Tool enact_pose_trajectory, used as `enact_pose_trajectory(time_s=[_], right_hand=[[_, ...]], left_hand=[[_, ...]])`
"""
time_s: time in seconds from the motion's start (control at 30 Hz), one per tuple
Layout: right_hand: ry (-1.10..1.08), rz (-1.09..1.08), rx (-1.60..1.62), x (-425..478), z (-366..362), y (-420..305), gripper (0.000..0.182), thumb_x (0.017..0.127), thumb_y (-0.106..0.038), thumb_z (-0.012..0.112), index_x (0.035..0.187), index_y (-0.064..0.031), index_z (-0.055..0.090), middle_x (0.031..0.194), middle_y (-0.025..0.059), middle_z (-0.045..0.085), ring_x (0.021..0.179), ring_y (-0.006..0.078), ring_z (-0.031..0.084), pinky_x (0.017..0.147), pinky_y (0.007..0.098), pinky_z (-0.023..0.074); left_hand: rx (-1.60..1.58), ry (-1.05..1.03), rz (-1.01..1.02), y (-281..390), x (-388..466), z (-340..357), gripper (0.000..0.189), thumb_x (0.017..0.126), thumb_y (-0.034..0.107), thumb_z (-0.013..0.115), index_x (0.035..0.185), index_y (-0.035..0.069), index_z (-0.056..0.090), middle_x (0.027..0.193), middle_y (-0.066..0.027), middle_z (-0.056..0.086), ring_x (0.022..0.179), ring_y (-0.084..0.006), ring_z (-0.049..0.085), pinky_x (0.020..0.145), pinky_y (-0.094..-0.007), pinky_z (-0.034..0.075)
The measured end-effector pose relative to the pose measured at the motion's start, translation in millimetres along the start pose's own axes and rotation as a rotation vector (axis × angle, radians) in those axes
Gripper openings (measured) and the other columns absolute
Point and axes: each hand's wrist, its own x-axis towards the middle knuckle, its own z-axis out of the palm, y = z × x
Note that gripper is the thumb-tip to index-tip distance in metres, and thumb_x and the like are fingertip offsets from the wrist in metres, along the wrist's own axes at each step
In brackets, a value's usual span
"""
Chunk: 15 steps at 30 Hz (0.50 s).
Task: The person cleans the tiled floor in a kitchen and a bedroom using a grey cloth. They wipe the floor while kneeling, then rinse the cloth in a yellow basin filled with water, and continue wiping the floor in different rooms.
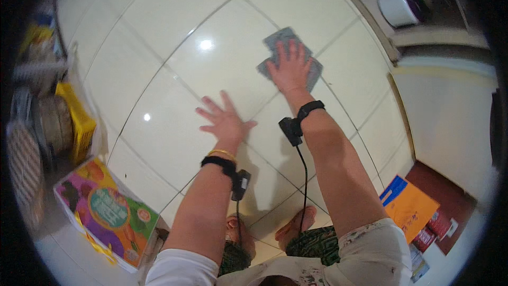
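Note:
My right hand (291, 67) lies spread on a folded grey cloth (281, 37), pressing it flat against the tiled floor (166, 99). The cloth's corners show on both sides of the palm and beyond the fingertips. To the left and nearer to me, my left hand (223, 121) rests on the bare tiles with its fingers apart and nothing in it. Each wrist wears a black strap (310, 108) with a small black device and a cable.
A colourful printed box (109, 210) and a yellow plastic basket (81, 127) stand on the left. On the right are a cabinet side (444, 115), an orange packet (412, 208) and red containers (438, 224). A white round vessel (399, 8) sits at the upper right. My feet (295, 226) are below.

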Motion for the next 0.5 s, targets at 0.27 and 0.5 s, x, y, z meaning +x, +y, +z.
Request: enact_pose_trajectory(time_s=[0.27,0.5], right_hand=[[-0.003,-0.498,0.065,-73,21,-167,0.064,0.082,-0.048,0.052,0.138,-0.0211,0.036,0.148,0.0102,0.022,0.137,0.0323,0.013,0.104,0.0637,0.0107],[-0.052,-0.754,0.131,-152,43,-298,0.064,0.082,-0.049,0.052,0.137,-0.0190,0.037,0.146,0.0103,0.026,0.137,0.0326,0.015,0.104,0.0631,0.0106]], left_hand=[[-0.230,0.412,-0.050,-193,-99,90,0.103,0.064,0.038,0.078,0.140,0.001,0.019,0.142,-0.0320,0.017,0.131,-0.0507,0.014,0.102,-0.0587,0.023],[-0.210,-0.091,-0.571,-307,-186,110,0.119,0.057,0.046,0.081,0.142,0.001,0.011,0.143,-0.0332,0.010,0.130,-0.0533,0.014,0.096,-0.0591,0.033]])
